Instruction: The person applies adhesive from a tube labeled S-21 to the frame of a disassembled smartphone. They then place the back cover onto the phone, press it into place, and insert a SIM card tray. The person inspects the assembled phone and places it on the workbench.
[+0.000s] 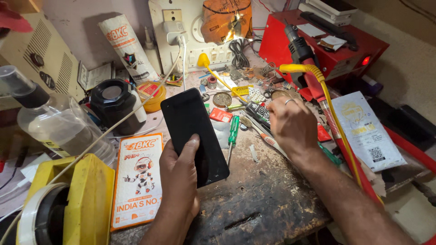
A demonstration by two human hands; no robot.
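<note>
From the head view, the left hand (179, 179) grips a black smartphone (194, 135) from below, thumb across its dark screen, above the worn wooden workbench (268, 199). The right hand (290, 124) reaches palm-down into the clutter of small tools just beyond a green-handled screwdriver (233, 131); its fingers are hidden, so its grip cannot be told.

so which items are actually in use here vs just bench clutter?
In use:
- left hand holding black phone
- right hand reaching among small tools

Lying about:
- green screwdriver
- spray bottle
- tape dispenser
- orange box
- red unit
</note>
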